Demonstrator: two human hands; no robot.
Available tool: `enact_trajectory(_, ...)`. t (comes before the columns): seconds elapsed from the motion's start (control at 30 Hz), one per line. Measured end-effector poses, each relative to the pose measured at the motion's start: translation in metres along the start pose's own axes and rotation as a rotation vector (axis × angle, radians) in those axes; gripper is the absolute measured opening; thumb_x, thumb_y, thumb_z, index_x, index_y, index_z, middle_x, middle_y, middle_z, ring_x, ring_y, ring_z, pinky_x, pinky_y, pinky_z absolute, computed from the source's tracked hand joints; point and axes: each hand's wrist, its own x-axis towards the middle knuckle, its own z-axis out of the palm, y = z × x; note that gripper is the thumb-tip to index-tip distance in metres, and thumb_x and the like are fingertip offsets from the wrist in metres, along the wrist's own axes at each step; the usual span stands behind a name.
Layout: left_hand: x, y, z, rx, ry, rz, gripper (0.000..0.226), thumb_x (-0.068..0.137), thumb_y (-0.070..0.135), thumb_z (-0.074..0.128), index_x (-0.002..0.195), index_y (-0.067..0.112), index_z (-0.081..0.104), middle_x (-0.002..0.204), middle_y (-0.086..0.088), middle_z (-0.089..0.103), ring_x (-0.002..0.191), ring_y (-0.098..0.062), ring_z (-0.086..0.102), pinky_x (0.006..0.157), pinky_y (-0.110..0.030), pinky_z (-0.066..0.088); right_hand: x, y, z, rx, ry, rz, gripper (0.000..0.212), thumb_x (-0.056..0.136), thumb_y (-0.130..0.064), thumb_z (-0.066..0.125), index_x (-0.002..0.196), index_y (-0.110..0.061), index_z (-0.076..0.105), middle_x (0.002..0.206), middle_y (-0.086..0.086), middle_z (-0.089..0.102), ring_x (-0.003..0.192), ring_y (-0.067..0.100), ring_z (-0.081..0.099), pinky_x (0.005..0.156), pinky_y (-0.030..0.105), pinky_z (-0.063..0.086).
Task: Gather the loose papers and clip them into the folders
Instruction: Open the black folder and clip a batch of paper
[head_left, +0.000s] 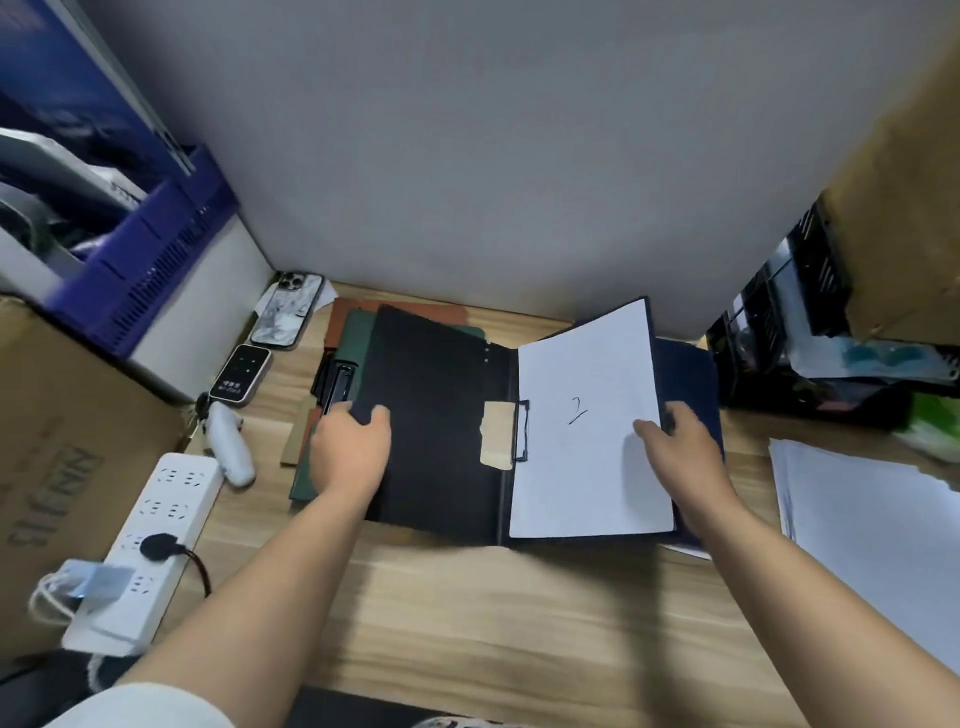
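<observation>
Left hand (353, 447) grips the outer edge of the left cover of the open folder (441, 415), thumb on top and fingers curled under the edge. Right hand (685, 447) pinches the right edge of the white sheet (587, 467), thumb lying on the paper and fingers wrapped behind; cannot tell if they also take the cover beneath. Both forearms bare, reaching in from the near edge. The folder is dark and lies spread flat on the wooden tabletop (493, 623), its spine running toward the viewer. The sheet sits on the right half, marked with a handwritten "2", its left edge under the clip (521, 431) at the spine. A tan patch (496, 431) shows on the left cover just beside the clip. The left half rests on a green folder (304, 483), and a rust-brown folder (410, 307) lies under that. A blue folder (685, 364) shows beneath the right half. Stack of loose papers (872, 519) at the right of the tabletop, apart from the folders. To the left: phone (285, 312), small black device (240, 374), white handheld object (231, 447), white power strip (156, 530) with one black plug in it, cardboard box (62, 441), blue crate (156, 249) above. Black tray rack (779, 338) at far right.
</observation>
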Motion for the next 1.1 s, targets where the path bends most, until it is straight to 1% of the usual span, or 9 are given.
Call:
enact_trajectory(0.13, -0.056, 0.064, -0.009, -0.055, -0.18, 0.212, 0.061, 0.102, 0.056, 0.036, 0.064, 0.011, 0.052, 0.072, -0.013, 0.064, 0.076, -0.033, 0.061, 0.06, -0.036, 0.043, -0.022, -0.027, 0.008, 0.181, -0.137, -0.036, 0.037, 0.098, -0.049, 0.053, 0.126, -0.025, 0.055, 0.12, -0.007, 0.064, 0.105, 0.014, 0.063, 0.077, 0.035, 0.049)
enact_trajectory(0.27, -0.094, 0.08, 0.025, -0.371, -0.815, 0.248, 0.056, 0.106, 0.059, 0.029, 0.118, 0.028, 0.074, 0.12, 0.0, 0.076, 0.111, -0.016, 0.071, 0.089, -0.031, 0.054, -0.031, -0.03, 0.016, 0.325, -0.264, 0.032, 0.067, 0.086, -0.074, 0.056, 0.133, -0.027, 0.053, 0.134, -0.019, 0.059, 0.127, 0.009, 0.054, 0.105, 0.037, 0.041)
enact_trajectory(0.33, -0.103, 0.067, 0.045, -0.291, -0.963, 0.242, 0.051, 0.108, 0.054, 0.031, 0.136, 0.029, 0.065, 0.137, 0.004, 0.067, 0.128, -0.012, 0.061, 0.108, -0.033, 0.044, -0.029, -0.02, 0.017, 0.22, -0.228, 0.007, 0.038, 0.092, -0.048, 0.066, 0.121, -0.027, 0.053, 0.127, -0.02, 0.062, 0.115, 0.007, 0.057, 0.102, 0.033, 0.044)
enact_trajectory(0.47, -0.086, 0.032, 0.075, -0.138, -0.719, 0.081, 0.064, 0.1, 0.037, 0.064, 0.155, 0.014, 0.041, 0.155, -0.007, 0.047, 0.142, -0.024, 0.048, 0.118, -0.033, 0.036, -0.015, 0.022, 0.005, 0.33, -0.03, 0.04, 0.031, 0.096, -0.002, 0.055, 0.117, -0.024, 0.06, 0.11, 0.002, 0.077, 0.092, 0.018, 0.073, 0.081, 0.033, 0.056)
enact_trajectory(0.57, -0.08, 0.021, 0.091, -0.049, -0.74, -0.061, 0.071, 0.094, 0.034, 0.071, 0.154, 0.014, 0.039, 0.146, -0.011, 0.057, 0.13, -0.03, 0.059, 0.111, -0.044, 0.048, -0.004, 0.055, -0.015, 0.554, 0.007, 0.122, 0.037, 0.099, 0.001, 0.053, 0.131, -0.017, 0.059, 0.105, 0.001, 0.077, 0.088, 0.015, 0.073, 0.075, 0.026, 0.057)
enact_trajectory(0.7, -0.107, 0.037, 0.108, -0.131, -0.8, -0.022, 0.05, 0.096, 0.011, 0.065, 0.143, 0.016, 0.05, 0.119, -0.013, 0.073, 0.102, -0.031, 0.073, 0.075, -0.036, 0.06, 0.018, 0.087, -0.037, 0.363, 0.071, 0.242, 0.047, 0.096, -0.011, 0.062, 0.142, -0.015, 0.055, 0.127, 0.004, 0.066, 0.107, 0.018, 0.063, 0.085, 0.025, 0.046)
enact_trajectory(0.8, -0.135, 0.05, 0.122, -0.149, -0.796, 0.024, 0.054, 0.094, -0.002, 0.06, 0.144, 0.017, 0.051, 0.126, -0.008, 0.069, 0.11, -0.028, 0.07, 0.096, -0.038, 0.056, 0.03, 0.109, -0.046, 0.208, -0.012, 0.359, 0.047, 0.088, -0.018, 0.068, 0.134, -0.014, 0.056, 0.117, 0.002, 0.065, 0.104, 0.022, 0.062, 0.082, 0.028, 0.047)
enact_trajectory(0.97, -0.153, 0.057, 0.138, -0.164, -0.779, -0.048, 0.047, 0.086, 0.008, 0.067, 0.132, 0.016, 0.058, 0.125, -0.007, 0.068, 0.107, -0.026, 0.067, 0.091, -0.03, 0.052, 0.035, 0.132, -0.043, -0.026, -0.008, 0.519, 0.061, 0.079, -0.037, 0.067, 0.133, -0.012, 0.052, 0.137, 0.012, 0.054, 0.121, 0.034, 0.057, 0.09, 0.033, 0.049)
enact_trajectory(1.1, -0.12, 0.017, 0.201, -0.12, -0.702, -0.064, 0.086, 0.049, 0.047, 0.062, 0.134, 0.037, 0.059, 0.129, -0.001, 0.064, 0.119, -0.029, 0.062, 0.104, -0.049, 0.053, 0.035, 0.138, -0.041, 0.048, -0.038, 0.595, 0.062, 0.068, -0.044, 0.064, 0.121, -0.012, 0.059, 0.132, 0.01, 0.05, 0.119, 0.035, 0.054, 0.093, 0.045, 0.056)
